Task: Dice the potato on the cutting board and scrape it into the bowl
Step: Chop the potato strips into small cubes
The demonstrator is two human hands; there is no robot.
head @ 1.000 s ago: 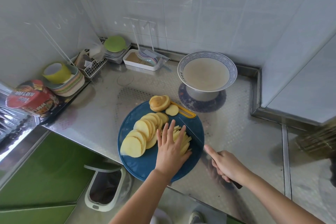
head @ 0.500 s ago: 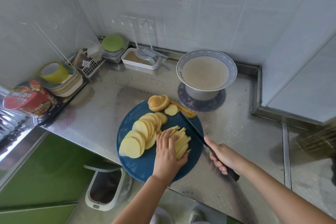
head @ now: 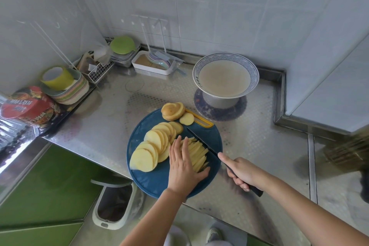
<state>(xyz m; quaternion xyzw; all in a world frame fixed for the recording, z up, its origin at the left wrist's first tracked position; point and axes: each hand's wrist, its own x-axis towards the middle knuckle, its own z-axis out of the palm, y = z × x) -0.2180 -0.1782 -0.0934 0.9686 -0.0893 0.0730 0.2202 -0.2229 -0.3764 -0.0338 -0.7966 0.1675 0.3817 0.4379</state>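
At the front edge of the counter [head: 249, 146], the left hand [head: 182, 166] lies flat, fingers straight, on potato strips [head: 197, 152] on the blue cutting board [head: 151, 181]. The right hand [head: 242, 173] curls round a knife [head: 201, 142] beside them. The bowl [head: 225, 74] near the back corner holds cloudy liquid.

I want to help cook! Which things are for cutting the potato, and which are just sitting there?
For the job: potato slices, potato strips, cutting board, knife, bowl.
Just lying about: yellow cup, stacked plates, green lid, bin.
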